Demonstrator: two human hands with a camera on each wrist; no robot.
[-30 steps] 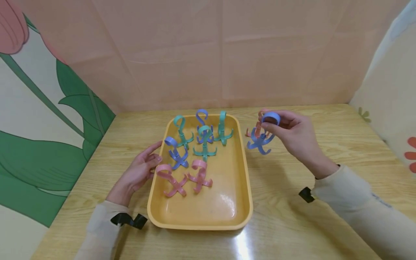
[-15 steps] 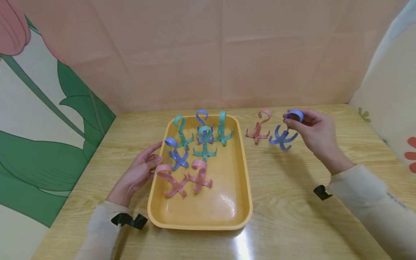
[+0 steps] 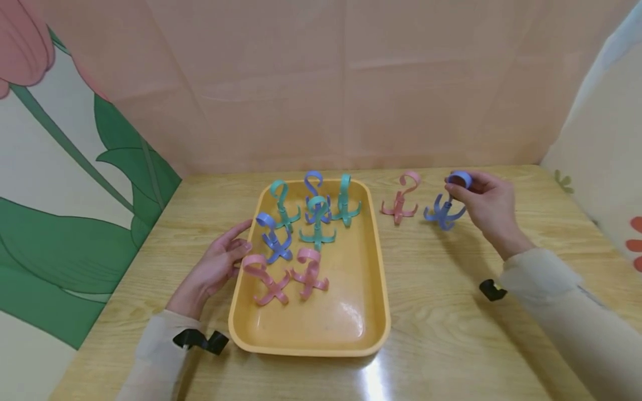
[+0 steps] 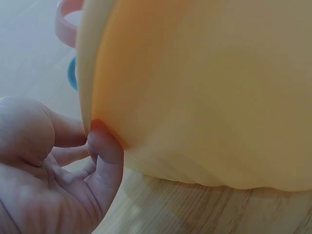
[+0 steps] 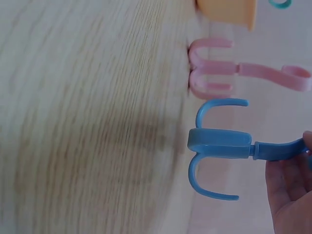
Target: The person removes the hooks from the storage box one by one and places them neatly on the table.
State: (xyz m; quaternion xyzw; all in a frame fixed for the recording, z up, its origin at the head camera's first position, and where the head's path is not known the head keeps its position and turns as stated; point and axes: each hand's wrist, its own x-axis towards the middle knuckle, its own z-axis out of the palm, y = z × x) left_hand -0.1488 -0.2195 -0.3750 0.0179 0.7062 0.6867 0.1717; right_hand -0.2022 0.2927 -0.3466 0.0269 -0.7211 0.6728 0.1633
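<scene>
My right hand [image 3: 489, 209] pinches the curled top of a blue four-pronged hanger hook [image 3: 443, 214], which hangs upright with its prongs down. In the right wrist view the blue hook [image 5: 222, 144] is low over the wood; whether it touches I cannot tell. To its left a pink hook [image 3: 398, 209] stands on the table. My left hand [image 3: 215, 267] grips the left rim of a yellow tray [image 3: 385, 312], thumb and finger on the edge in the left wrist view. Inside are green hooks [image 3: 318, 238], blue hooks [image 3: 277, 248] and pink hooks [image 3: 273, 291].
The wooden table [image 3: 441, 334] meets a pink-covered wall [image 3: 341, 111] behind the tray. Painted side panels [image 3: 65, 223] stand at left and right. The tray's front part shows bare floor.
The blue hook has moved right with my right hand, past the pink hook, then a little lower. My left hand stays on the tray rim.
</scene>
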